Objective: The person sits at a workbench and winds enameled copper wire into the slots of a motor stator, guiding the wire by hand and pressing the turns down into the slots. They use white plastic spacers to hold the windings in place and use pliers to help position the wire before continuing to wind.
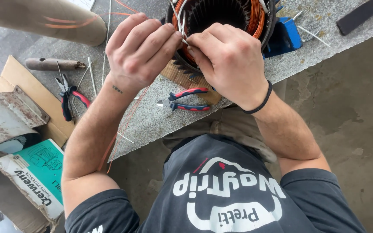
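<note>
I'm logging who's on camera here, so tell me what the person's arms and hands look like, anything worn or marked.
Both hands are bare, no gloves. The right hand has a thin black band around its wrist. The left hand has a small dark tattoo mark near the wrist. Both forearms are uncovered; short dark grey T-shirt sleeves end above the elbows. No watch or rings show.

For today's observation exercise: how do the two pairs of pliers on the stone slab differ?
The near pliers lie close under the right hand, handles pointing right, jaws left. The far pliers lie left of the left hand, handles towards the slab's edge, thin wires crossing them. Both have red-and-dark handles and lie untouched on the slab.
</note>
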